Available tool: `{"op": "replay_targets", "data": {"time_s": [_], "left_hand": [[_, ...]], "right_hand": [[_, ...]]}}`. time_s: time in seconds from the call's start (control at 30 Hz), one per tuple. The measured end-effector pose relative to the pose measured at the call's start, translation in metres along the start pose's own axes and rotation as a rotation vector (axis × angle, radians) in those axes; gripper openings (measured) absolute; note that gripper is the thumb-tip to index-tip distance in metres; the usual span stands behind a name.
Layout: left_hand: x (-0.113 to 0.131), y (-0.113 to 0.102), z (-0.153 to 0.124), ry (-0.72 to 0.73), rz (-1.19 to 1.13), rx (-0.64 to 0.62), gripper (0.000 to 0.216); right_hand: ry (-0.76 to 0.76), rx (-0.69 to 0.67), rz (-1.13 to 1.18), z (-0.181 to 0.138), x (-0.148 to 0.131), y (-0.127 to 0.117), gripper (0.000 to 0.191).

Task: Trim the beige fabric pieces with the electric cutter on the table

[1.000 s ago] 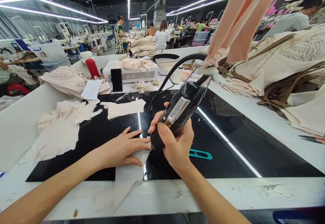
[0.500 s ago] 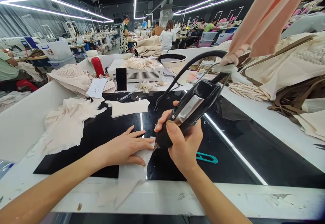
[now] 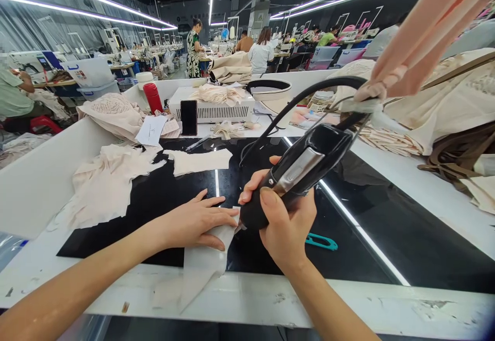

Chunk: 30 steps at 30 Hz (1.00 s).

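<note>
My left hand (image 3: 199,221) lies flat with fingers spread on a pale cream cloth piece (image 3: 203,266), pressing it to the black glossy board (image 3: 270,258). The cloth's lower corner hangs over the board's front edge onto the white table. In my right hand (image 3: 288,227) is a black corded handheld cutter (image 3: 299,168), gripped around its body and tilted down to the left. Its small tip meets the cloth's right edge, close to my left fingertips. A teal slotted handle (image 3: 322,241) rests on the board just right of my right wrist.
A cream strip (image 3: 203,162) and a cloth heap (image 3: 104,181) lie to the left. Behind stand a phone (image 3: 189,118), a white vented box (image 3: 214,112) and a red bottle (image 3: 152,99). Pink fabric (image 3: 410,57) ties up the cutter's cord. Brown-trimmed garments (image 3: 456,140) fill the right.
The view has swung slightly left, so everything sits a little further right. Both hands and the cutter keep nearly the same place on the cloth.
</note>
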<state>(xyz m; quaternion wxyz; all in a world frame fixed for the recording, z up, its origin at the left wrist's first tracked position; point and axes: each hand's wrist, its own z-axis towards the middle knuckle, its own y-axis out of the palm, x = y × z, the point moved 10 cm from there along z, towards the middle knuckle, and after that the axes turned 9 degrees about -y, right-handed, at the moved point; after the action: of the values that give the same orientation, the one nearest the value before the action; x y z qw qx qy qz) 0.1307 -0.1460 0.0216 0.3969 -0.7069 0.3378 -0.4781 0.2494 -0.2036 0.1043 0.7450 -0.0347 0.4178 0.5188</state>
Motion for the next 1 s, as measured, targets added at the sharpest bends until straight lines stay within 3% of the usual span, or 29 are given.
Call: {"op": "replay_targets", "data": {"time_s": [0.43, 1.0], "left_hand": [[0.001, -0.001, 0.000, -0.003, -0.001, -0.008, 0.060], [-0.002, 0.000, 0.000, -0.010, -0.023, -0.021, 0.062]], "right_hand": [[0.020, -0.033, 0.036, -0.008, 0.000, 0.005, 0.035], [0.016, -0.058, 0.051, -0.012, -0.005, 0.007, 0.030]]}}
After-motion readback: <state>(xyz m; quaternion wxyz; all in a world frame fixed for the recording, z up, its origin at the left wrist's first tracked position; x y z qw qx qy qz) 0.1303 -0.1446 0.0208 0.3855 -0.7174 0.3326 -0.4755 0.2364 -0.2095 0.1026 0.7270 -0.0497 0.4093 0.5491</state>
